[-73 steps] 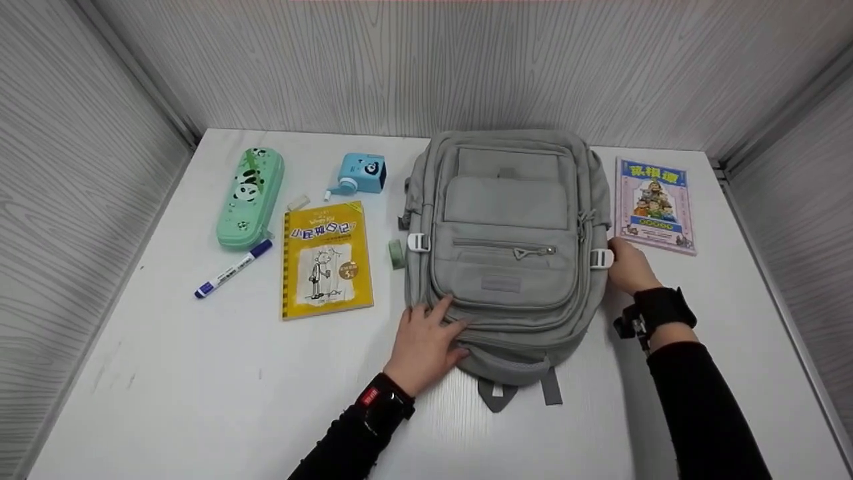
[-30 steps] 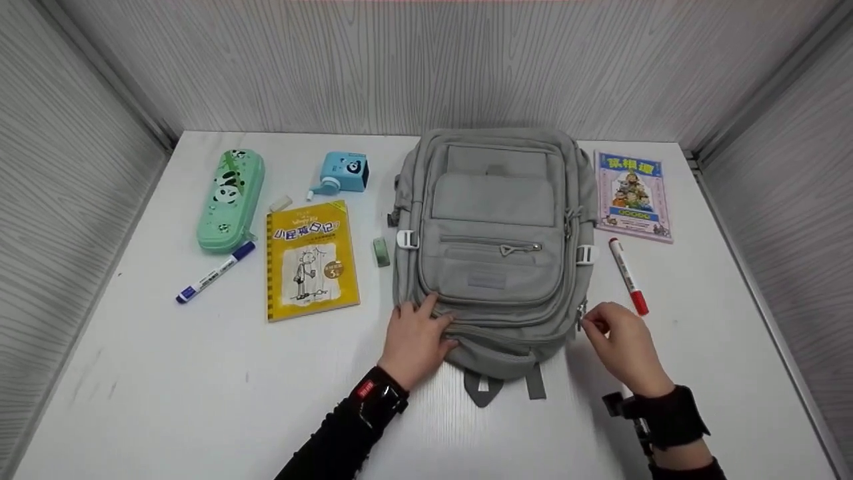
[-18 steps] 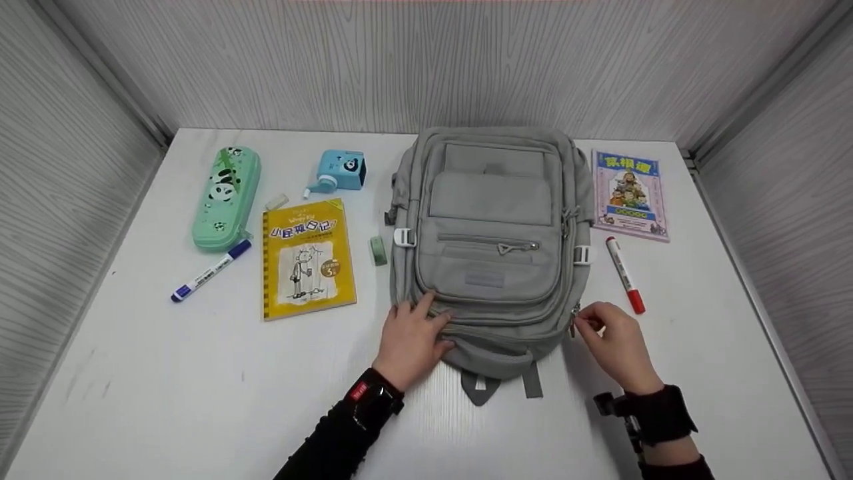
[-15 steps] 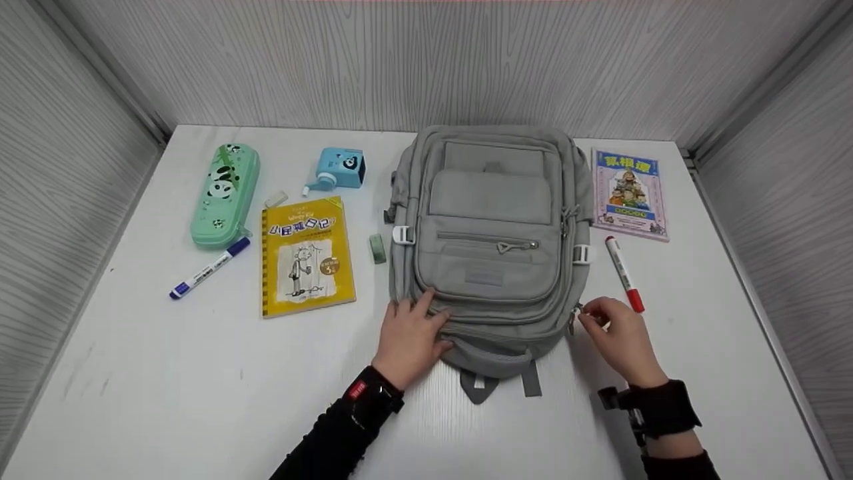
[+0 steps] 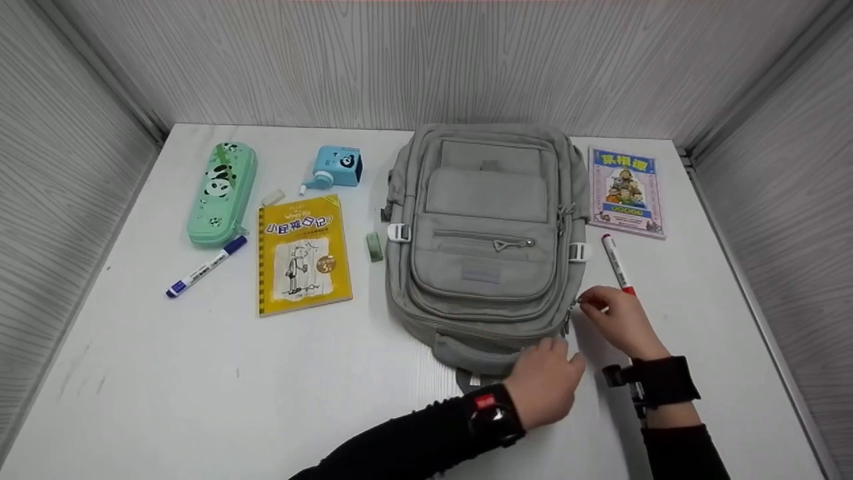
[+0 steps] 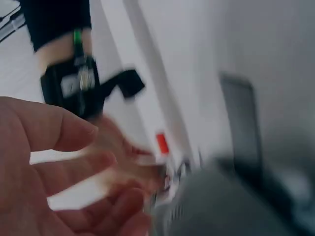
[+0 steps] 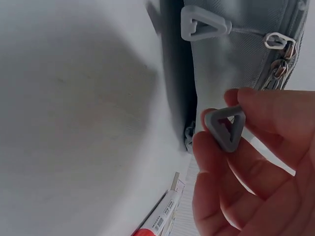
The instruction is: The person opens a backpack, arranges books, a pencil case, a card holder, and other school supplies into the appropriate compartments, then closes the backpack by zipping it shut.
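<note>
A grey backpack (image 5: 483,267) lies front side up on the white table, its top handle (image 5: 466,357) toward me. At its lower right corner my right hand (image 5: 621,323) pinches a grey triangular zipper pull (image 7: 217,133) between thumb and fingers. Another triangular pull (image 7: 186,23) hangs loose beside it, near two metal sliders on the zipper. My left hand (image 5: 545,383) is over the right end of the handle, close to the right hand. Its fingers are loosely bent and hold nothing, as the blurred left wrist view shows.
Left of the bag lie a yellow book (image 5: 305,257), a green panda pencil case (image 5: 223,193), a blue marker (image 5: 206,267), a blue pencil sharpener (image 5: 338,165), a white eraser (image 5: 273,197) and a small green block (image 5: 374,247). Rightward are a pink book (image 5: 626,193) and red-capped marker (image 5: 614,260).
My left hand has left the bag's lower left edge and moved right, toward the other hand. Earlier, my right hand came down from the side buckle to the zipper pulls, uncovering the red-capped marker.
</note>
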`<action>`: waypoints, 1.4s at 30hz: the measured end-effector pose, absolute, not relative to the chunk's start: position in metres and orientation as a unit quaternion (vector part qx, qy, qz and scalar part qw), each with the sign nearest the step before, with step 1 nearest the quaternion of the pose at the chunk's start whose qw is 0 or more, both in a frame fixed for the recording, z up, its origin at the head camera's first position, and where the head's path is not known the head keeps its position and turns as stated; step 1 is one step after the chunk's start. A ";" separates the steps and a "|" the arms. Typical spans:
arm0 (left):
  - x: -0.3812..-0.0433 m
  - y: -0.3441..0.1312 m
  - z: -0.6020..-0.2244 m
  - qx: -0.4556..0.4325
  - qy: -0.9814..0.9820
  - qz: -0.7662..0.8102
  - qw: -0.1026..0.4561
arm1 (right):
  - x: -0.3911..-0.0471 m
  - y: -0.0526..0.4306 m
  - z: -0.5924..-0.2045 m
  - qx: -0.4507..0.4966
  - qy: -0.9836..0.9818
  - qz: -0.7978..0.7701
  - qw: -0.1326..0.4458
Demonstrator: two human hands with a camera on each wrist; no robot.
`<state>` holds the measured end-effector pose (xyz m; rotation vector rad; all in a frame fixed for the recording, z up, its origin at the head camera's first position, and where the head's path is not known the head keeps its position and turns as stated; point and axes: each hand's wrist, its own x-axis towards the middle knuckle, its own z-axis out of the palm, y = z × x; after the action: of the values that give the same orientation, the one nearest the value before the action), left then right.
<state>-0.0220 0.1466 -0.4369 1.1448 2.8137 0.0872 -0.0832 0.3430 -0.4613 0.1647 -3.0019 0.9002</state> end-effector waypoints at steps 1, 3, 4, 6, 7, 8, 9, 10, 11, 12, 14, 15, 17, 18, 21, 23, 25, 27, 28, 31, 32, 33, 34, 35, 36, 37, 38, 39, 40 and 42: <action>-0.023 0.158 -0.439 0.359 0.930 0.039 0.072 | -0.085 0.343 -0.461 0.056 -0.956 0.288 0.001; -0.027 0.176 -0.442 0.310 0.942 0.069 0.110 | -0.088 0.344 -0.459 0.062 -0.956 0.288 -0.001; -0.029 0.183 -0.443 0.286 0.946 0.091 0.127 | -0.089 0.345 -0.459 0.066 -0.955 0.288 -0.002; -0.034 0.193 -0.445 0.245 0.948 0.138 0.149 | -0.090 0.346 -0.460 0.069 -0.955 0.287 -0.005; -0.036 0.197 -0.445 0.230 0.946 0.166 0.155 | -0.090 0.346 -0.460 0.070 -0.955 0.288 -0.007; -0.037 0.200 -0.446 0.218 0.943 0.194 0.161 | -0.090 0.347 -0.460 0.070 -0.955 0.288 -0.010; -0.039 0.203 -0.447 0.208 0.937 0.225 0.167 | -0.090 0.348 -0.460 0.071 -0.954 0.290 -0.013; -0.040 0.205 -0.448 0.198 0.931 0.255 0.172 | -0.090 0.348 -0.459 0.072 -0.954 0.290 -0.017; -0.040 0.206 -0.449 0.192 0.924 0.282 0.173 | -0.090 0.349 -0.459 0.072 -0.954 0.289 -0.020; -0.041 0.207 -0.450 0.185 0.917 0.308 0.176 | -0.090 0.350 -0.458 0.073 -0.954 0.291 -0.023; -0.042 0.206 -0.451 0.176 0.904 0.345 0.179 | -0.091 0.351 -0.457 0.072 -0.953 0.292 -0.026; -0.042 0.206 -0.452 0.173 0.901 0.356 0.176 | -0.091 0.351 -0.457 0.072 -0.953 0.293 -0.026; -0.041 0.205 -0.453 0.170 0.899 0.368 0.165 | -0.092 0.352 -0.456 0.069 -0.954 0.292 -0.021; -0.041 0.205 -0.454 0.171 0.899 0.373 0.155 | -0.092 0.352 -0.456 0.067 -0.954 0.292 -0.018; -0.040 0.205 -0.455 0.180 0.899 0.384 0.110 | -0.094 0.353 -0.456 0.067 -0.954 0.291 -0.009; -0.041 0.203 -0.455 0.185 0.896 0.395 0.078 | -0.095 0.353 -0.457 0.069 -0.956 0.286 -0.002; -0.043 0.201 -0.456 0.193 0.900 0.390 0.042 | -0.096 0.354 -0.459 0.071 -0.957 0.283 0.004; -0.044 0.197 -0.457 0.205 0.906 0.369 0.013 | -0.098 0.354 -0.460 0.069 -0.958 0.278 0.013; -0.045 0.194 -0.456 0.214 0.911 0.353 0.004 | -0.099 0.354 -0.461 0.069 -0.959 0.274 0.017; -0.046 0.182 -0.454 0.236 0.922 0.308 -0.005 | -0.104 0.353 -0.462 0.064 -0.962 0.265 0.025; -0.046 0.177 -0.452 0.244 0.922 0.301 0.001 | -0.106 0.353 -0.462 0.060 -0.963 0.261 0.026; -0.045 0.171 -0.451 0.250 0.921 0.297 0.007 | -0.108 0.353 -0.462 0.057 -0.964 0.258 0.027; -0.045 0.165 -0.449 0.254 0.920 0.298 0.013 | -0.109 0.353 -0.462 0.055 -0.965 0.256 0.027; -0.044 0.158 -0.448 0.254 0.919 0.301 0.019 | -0.110 0.354 -0.462 0.054 -0.965 0.254 0.027; -0.044 0.150 -0.446 0.256 0.916 0.309 0.026 | -0.112 0.354 -0.462 0.053 -0.966 0.251 0.027; -0.043 0.143 -0.444 0.256 0.914 0.313 0.032 | -0.113 0.354 -0.462 0.052 -0.966 0.250 0.027; -0.042 0.135 -0.443 0.257 0.911 0.322 0.036 | -0.114 0.355 -0.461 0.051 -0.966 0.250 0.026; -0.041 0.127 -0.442 0.256 0.908 0.329 0.038 | -0.114 0.355 -0.461 0.049 -0.967 0.250 0.025; -0.041 0.118 -0.441 0.255 0.906 0.336 0.039 | -0.115 0.356 -0.461 0.047 -0.967 0.249 0.025; -0.041 0.100 -0.440 0.254 0.902 0.347 0.038 | -0.117 0.357 -0.461 0.041 -0.968 0.245 0.022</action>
<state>-0.0407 0.1005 -0.4404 0.7800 2.7683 1.0638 -0.1172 0.3572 -0.4612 0.1274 -3.0000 0.7586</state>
